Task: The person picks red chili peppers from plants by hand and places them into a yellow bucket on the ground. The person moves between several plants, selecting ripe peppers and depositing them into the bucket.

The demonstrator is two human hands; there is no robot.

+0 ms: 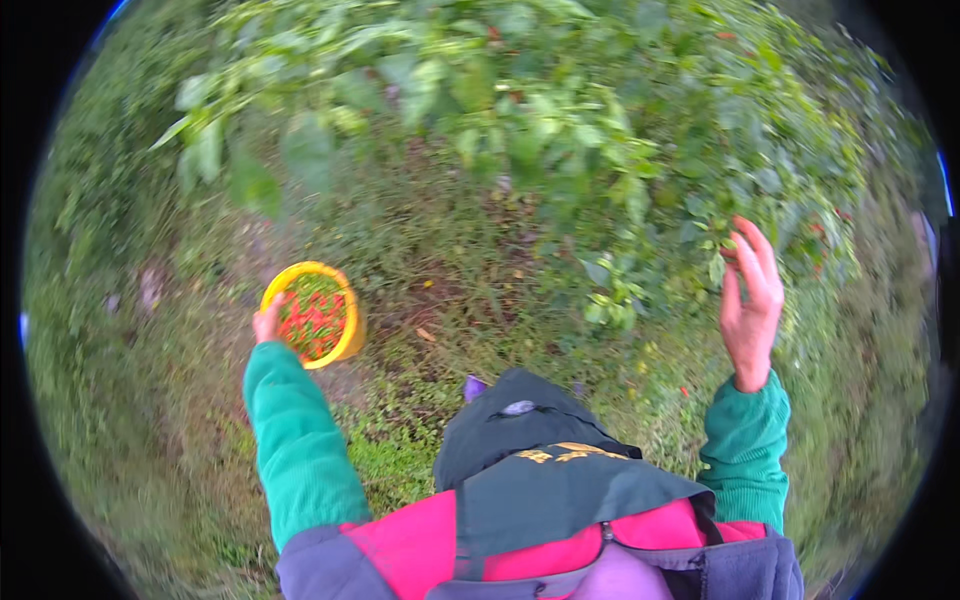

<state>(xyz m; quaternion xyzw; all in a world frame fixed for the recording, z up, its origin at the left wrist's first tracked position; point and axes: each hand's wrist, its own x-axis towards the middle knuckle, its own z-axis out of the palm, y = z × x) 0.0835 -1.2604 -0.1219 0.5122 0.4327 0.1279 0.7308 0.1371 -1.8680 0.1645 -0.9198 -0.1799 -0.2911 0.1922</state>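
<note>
My left hand [268,319] grips the rim of a yellow plastic bucket [352,319], which is filled with small red and green chili peppers [311,319]. Over at the right, my right hand [752,300] is raised at the edge of a leafy pepper bush [622,142], its fingers close to a small green leaf or pod [729,244]. Whether those fingertips touch it cannot be told. A few red peppers [817,229] show among the leaves to the right of that hand.
Branches of the bush hang across the top of the view. Grass and low weeds [390,442] cover the ground below, with a bare soil patch [352,382] near the bucket. A dark apron [540,495] covers my front. A purple shoe tip [474,388] peeks out beside it.
</note>
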